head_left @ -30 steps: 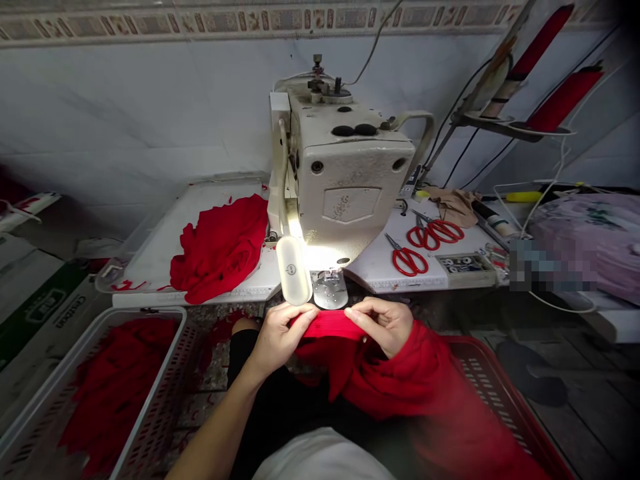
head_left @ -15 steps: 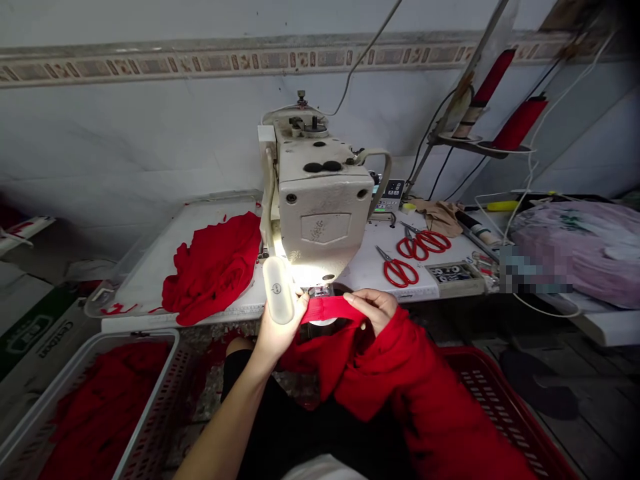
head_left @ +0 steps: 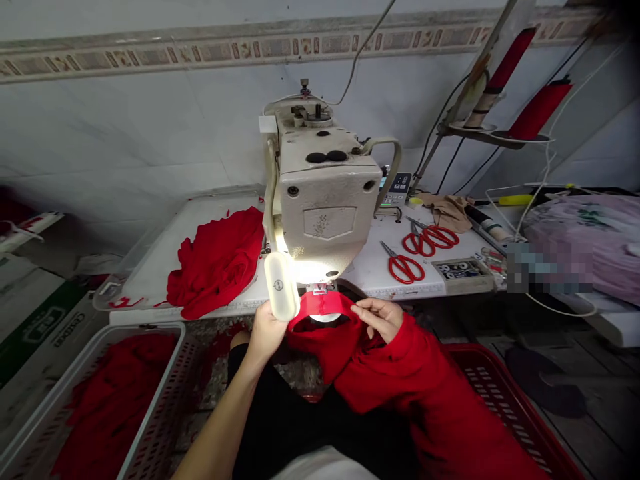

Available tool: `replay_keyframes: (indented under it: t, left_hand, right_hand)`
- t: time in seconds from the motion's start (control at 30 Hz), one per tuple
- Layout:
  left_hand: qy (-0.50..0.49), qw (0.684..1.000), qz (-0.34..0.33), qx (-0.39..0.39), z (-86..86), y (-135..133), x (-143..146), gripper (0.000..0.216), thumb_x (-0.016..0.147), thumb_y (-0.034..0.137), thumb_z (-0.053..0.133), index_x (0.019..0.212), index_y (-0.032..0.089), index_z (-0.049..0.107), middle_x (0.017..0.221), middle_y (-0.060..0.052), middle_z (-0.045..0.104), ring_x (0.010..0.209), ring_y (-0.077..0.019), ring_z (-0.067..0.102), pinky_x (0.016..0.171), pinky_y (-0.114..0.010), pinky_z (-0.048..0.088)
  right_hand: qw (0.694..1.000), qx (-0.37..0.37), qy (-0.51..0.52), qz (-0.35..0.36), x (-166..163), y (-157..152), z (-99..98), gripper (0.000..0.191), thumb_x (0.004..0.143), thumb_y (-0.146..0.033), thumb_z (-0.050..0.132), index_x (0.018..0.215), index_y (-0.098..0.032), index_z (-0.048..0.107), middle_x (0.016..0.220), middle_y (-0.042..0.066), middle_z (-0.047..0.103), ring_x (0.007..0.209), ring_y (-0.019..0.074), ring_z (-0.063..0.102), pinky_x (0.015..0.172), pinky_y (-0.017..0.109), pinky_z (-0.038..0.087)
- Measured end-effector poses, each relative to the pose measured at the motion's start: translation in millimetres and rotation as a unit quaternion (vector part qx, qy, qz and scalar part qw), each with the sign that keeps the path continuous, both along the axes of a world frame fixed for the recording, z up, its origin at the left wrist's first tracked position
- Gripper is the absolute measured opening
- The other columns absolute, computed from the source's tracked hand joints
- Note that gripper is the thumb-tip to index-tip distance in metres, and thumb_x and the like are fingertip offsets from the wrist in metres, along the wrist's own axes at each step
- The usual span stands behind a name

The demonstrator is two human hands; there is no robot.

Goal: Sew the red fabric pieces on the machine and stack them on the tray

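A red knit garment [head_left: 400, 380] lies across my lap and over my right forearm. Its ribbed edge [head_left: 325, 305] is stretched over the lit arm under the needle of the cream sewing machine [head_left: 323, 200]. My left hand [head_left: 265, 330] grips the left end of that edge, just below the white oval lamp [head_left: 281, 295]. My right hand [head_left: 383, 319] pinches the right end between thumb and fingers.
A heap of red fabric [head_left: 217, 263] lies on the white table [head_left: 160, 253] left of the machine. Two red scissors [head_left: 407, 267] [head_left: 430, 239] lie on the right. A grey basket [head_left: 95, 400] of red pieces stands at my left, a red basket [head_left: 505, 400] at my right. Red thread cones [head_left: 537, 107] stand behind.
Both hands carried the ribbed edge up from my lap to the machine and slid it over the arm beneath the needle. The hands now sit lower at its two ends.
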State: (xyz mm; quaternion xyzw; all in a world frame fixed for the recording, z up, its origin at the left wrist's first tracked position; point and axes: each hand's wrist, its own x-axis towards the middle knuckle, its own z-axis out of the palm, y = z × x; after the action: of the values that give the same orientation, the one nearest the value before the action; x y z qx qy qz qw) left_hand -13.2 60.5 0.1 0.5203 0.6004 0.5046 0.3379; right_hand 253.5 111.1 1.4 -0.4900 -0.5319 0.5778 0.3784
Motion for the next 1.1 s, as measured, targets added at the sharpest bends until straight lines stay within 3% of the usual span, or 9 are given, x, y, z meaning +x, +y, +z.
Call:
replay_keyframes:
  t: [0.1,0.23,0.33,0.4,0.47,0.63,0.77,0.93,1.1]
  left_hand:
    - [0.054,0.998,-0.035,-0.029,-20.9,-24,-23,0.039,0.092,0.046,0.066,0.067,0.016,0.06,0.061,0.002,0.053,0.061,-0.0128,0.049,0.061,-0.023,0.041]
    - [0.148,0.977,-0.145,-0.048,-40.7,-61,-24,0.045,0.101,0.041,0.056,0.063,0.015,0.058,0.061,0.001,0.051,0.059,-0.0119,0.046,0.059,-0.023,0.036]
    - [0.16,0.948,-0.271,-0.046,-46.0,-84,0,0.029,0.1,0.04,0.057,0.089,0.019,0.073,0.083,-0.005,0.069,0.075,-0.0191,0.061,0.071,-0.028,0.046]
    - [0.15,0.931,-0.33,-0.042,-48.0,-94,16,0.027,0.096,0.039,0.062,0.116,0.025,0.073,0.108,-0.009,0.074,0.092,-0.025,0.066,0.081,-0.033,0.051]
    - [0.128,0.931,-0.34,-0.04,-49.7,-97,24,0.028,0.097,0.036,0.06,0.12,0.026,0.072,0.112,-0.01,0.074,0.096,-0.0261,0.067,0.085,-0.035,0.052]
    - [0.106,0.947,-0.296,-0.064,-50.0,-80,1,0.03,0.102,0.035,0.056,0.088,0.017,0.075,0.079,-0.005,0.069,0.073,-0.0182,0.063,0.07,-0.028,0.047]
    - [0.21,0.925,-0.314,-0.036,-59.5,-65,-22,0.027,0.103,0.024,0.05,0.106,0.02,0.076,0.095,-0.007,0.069,0.089,-0.0196,0.066,0.081,-0.028,0.051]
    - [0.338,0.931,-0.135,0.0,-83.3,-59,-23,0.059,0.093,0.007,0.044,0.148,0.025,0.053,0.131,-0.012,0.061,0.121,-0.0262,0.062,0.098,-0.038,0.055]
    - [0.236,0.966,0.107,-0.017,-71.0,-56,-25,0.047,0.089,0.022,0.062,0.136,0.018,0.057,0.108,-0.01,0.066,0.085,-0.0225,0.07,0.072,-0.031,0.059]
  right_hand:
    - [0.999,0.017,0.0,0.028,9,-13,1.1,0.047,0.075,-0.053,0.084,0.102,-0.016,0.076,0.088,0.008,0.077,0.055,0.0143,0.062,0.046,0.026,0.05]
    - [0.981,0.1,-0.006,0.164,-5,-47,28.1,0.022,0.085,-0.04,0.08,0.081,-0.018,0.079,0.084,0.009,0.078,0.077,0.021,0.072,0.069,0.031,0.058]
    - [0.951,0.146,-0.003,0.271,-35,-70,37.2,0.015,0.084,-0.036,0.083,0.085,-0.021,0.083,0.096,0.008,0.081,0.086,0.0218,0.075,0.08,0.031,0.058]
    - [0.933,0.195,0.017,0.301,-54,-77,28.0,0.03,0.078,-0.045,0.087,0.097,-0.022,0.084,0.111,0.009,0.08,0.1,0.0254,0.075,0.091,0.034,0.057]
    - [0.92,0.233,-0.023,0.316,-65,-78,13.1,0.045,0.077,-0.052,0.086,0.109,-0.022,0.082,0.122,0.011,0.077,0.112,0.0286,0.072,0.1,0.037,0.054]
    - [0.905,0.2,-0.272,0.258,-55,-80,7.4,0.023,0.088,-0.043,0.077,0.094,-0.021,0.081,0.091,0.006,0.079,0.087,0.0234,0.072,0.084,0.033,0.053]
    - [0.933,0.173,-0.213,0.234,-37,-85,34.6,0.01,0.087,-0.029,0.077,0.08,-0.023,0.079,0.078,0.002,0.075,0.076,0.019,0.069,0.075,0.029,0.051]
    - [0.949,0.226,-0.105,0.195,-20,-69,40.4,0.024,0.089,-0.033,0.074,0.069,-0.02,0.077,0.063,0.005,0.069,0.058,0.0174,0.061,0.057,0.03,0.044]
    - [0.983,0.157,-0.069,0.057,20,-34,27.5,0.028,0.09,-0.044,0.074,0.076,-0.019,0.074,0.066,0.002,0.063,0.044,0.0129,0.055,0.042,0.028,0.04]
